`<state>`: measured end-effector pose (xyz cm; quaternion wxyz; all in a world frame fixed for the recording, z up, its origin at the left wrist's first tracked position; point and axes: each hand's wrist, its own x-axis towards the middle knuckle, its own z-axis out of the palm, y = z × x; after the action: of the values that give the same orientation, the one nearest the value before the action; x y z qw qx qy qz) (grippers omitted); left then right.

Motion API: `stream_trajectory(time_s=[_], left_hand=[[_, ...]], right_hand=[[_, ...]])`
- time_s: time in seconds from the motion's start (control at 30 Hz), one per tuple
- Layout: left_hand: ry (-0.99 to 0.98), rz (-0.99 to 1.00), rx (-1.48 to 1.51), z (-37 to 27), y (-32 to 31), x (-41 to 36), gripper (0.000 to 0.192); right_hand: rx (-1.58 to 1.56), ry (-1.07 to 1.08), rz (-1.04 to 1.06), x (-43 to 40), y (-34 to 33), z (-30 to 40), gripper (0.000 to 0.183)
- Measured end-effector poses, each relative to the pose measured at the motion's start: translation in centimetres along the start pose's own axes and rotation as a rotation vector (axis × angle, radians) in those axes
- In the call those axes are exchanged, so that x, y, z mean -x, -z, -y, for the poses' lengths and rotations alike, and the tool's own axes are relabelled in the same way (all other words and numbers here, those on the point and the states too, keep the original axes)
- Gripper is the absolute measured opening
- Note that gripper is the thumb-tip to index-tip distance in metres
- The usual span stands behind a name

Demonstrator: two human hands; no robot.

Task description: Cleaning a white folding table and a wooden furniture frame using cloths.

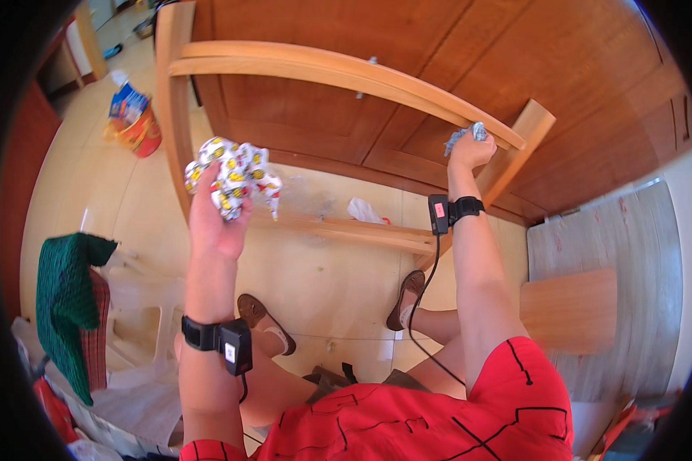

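My left hand [219,210] holds up a crumpled white cloth [230,173] printed with yellow and red figures, just right of the wooden frame's left post. My right hand [474,151] grips a wadded grey-blue cloth [464,136] against or very near the right end of the upper rail [323,68]; contact cannot be told. The light wooden frame has a left post [176,115], a slanted right post [519,144] and a lower rail [369,235]. Small metal fasteners stick out of the upper rail.
Behind the frame stands a brown panelled wooden surface [300,115]. An orange-red bin [144,135] holding a blue packet is at upper left. A green knitted cloth [69,305] drapes over a white plastic chair [144,328]. White crumpled paper [364,210] lies near the lower rail. A wooden board [571,311] is at right.
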<state>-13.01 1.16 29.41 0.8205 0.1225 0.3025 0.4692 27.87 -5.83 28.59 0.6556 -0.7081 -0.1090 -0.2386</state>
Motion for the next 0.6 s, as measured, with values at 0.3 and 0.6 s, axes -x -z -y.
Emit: stream_trajectory(time_s=[0.3, 0.6], left_hand=[[0.075, -0.080, -0.075, 0.5, 0.7, 0.3, 0.026], [-0.037, -0.008, -0.070, -1.2, 0.5, 0.7, 0.029]], right_hand=[[-0.055, 0.732, 0.549, 8.3, -3.8, 6.9, 0.021], [0.645, 0.512, 0.637, 2.2, -7.6, 9.1, 0.033]])
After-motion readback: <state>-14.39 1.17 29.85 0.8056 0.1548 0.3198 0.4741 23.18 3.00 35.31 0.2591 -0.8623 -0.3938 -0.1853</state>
